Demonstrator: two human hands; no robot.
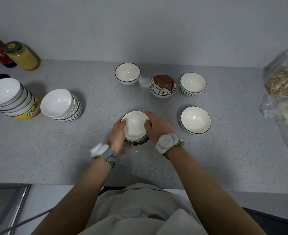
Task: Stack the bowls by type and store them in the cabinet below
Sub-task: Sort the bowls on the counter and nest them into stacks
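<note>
Now at frame centre we clasp the stack (pixel 136 131) with left hand (pixel 116 134) and right hand (pixel 157 126), steadying it for the cabinet

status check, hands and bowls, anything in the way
Left hand and right hand both gripping the centre bowl stack on the counter. Four single bowls behind and right, unstacked. Nothing blocking the stack.

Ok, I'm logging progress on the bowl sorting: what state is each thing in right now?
Stack in hands: gripped by left hand and right hand.
Cartoon bowl: loose, upright.
Three white bowls: single, unstacked.
Two left stacks: nested.
Yellow jar: lid on.
</note>
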